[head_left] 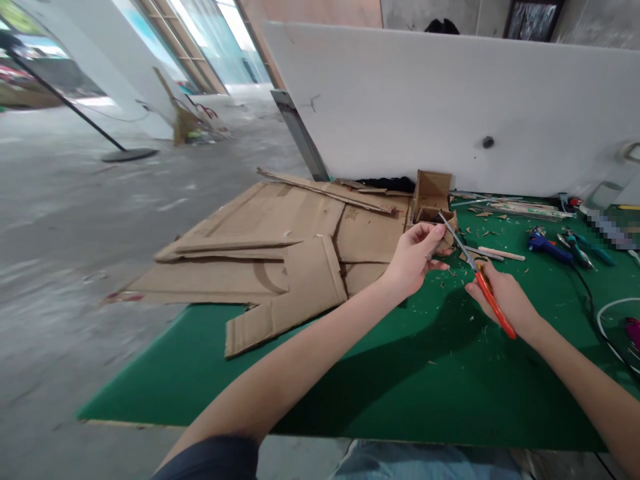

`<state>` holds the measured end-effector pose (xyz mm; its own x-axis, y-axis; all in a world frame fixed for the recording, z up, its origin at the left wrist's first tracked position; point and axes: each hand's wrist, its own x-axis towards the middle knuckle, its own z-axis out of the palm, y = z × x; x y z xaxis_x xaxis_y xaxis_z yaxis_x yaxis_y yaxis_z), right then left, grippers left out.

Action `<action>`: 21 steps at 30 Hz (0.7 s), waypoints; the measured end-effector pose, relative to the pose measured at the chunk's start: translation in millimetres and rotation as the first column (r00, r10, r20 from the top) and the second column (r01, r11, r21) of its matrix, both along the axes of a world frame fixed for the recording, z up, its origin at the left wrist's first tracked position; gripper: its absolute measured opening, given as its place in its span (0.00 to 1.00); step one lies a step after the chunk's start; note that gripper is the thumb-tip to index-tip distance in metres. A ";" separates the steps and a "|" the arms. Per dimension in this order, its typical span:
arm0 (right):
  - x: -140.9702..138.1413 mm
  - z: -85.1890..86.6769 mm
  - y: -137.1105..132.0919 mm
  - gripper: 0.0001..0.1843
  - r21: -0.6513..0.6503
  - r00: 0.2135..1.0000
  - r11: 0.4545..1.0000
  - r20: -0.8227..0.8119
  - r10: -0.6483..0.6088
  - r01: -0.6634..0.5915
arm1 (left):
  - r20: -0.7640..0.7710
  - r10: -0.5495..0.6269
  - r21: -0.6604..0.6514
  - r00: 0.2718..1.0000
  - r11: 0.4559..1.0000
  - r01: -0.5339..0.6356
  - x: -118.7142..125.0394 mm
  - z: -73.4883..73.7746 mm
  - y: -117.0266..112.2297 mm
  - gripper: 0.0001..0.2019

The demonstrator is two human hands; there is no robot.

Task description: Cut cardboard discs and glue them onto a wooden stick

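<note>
My right hand [507, 300] is wrapped round a pair of red-handled scissors [493, 303], whose metal blades point up and left toward my other hand. My left hand [413, 263] is pinched by the blade tips, its thumb and finger pressed together on something too small to make out. Just behind the left hand stands a small open cardboard box [434, 190], partly hidden by the fingers. A pale wooden stick [501, 253] lies on the green tabletop [400, 380] beyond the scissors. Small brown scraps are scattered around it.
Flat cardboard pieces [280, 213] cover the table's left side and overhang its edge. To the right lie a blue glue gun [550, 247] with a cord and pliers [577, 250]. Thin strips [525, 208] lie along the white panel [425, 107] at the back.
</note>
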<state>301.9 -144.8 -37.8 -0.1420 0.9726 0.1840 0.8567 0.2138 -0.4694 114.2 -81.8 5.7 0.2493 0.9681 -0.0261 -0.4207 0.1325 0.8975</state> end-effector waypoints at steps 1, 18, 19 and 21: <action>0.0 0.3 0.2 0.22 0.013 0.999 1.000 0.034 -0.008 0.007 | 0.002 0.000 0.002 1.000 1.000 0.000 0.1 -0.3 0.1 0.23; 11.1 -11.4 8.3 0.22 0.163 0.992 0.985 0.100 -0.078 0.061 | 0.163 -0.128 -0.029 0.978 0.990 0.135 -0.2 -8.7 6.9 0.10; 11.9 -11.7 8.3 0.21 0.160 0.994 0.986 0.084 -0.066 0.052 | 0.155 -0.133 -0.019 0.979 0.990 0.138 -0.5 -9.7 7.2 0.10; 13.5 -12.1 7.9 0.20 0.147 0.997 0.989 0.063 -0.033 0.024 | 0.121 -0.138 0.005 0.983 0.990 0.139 -1.5 -11.5 7.8 0.11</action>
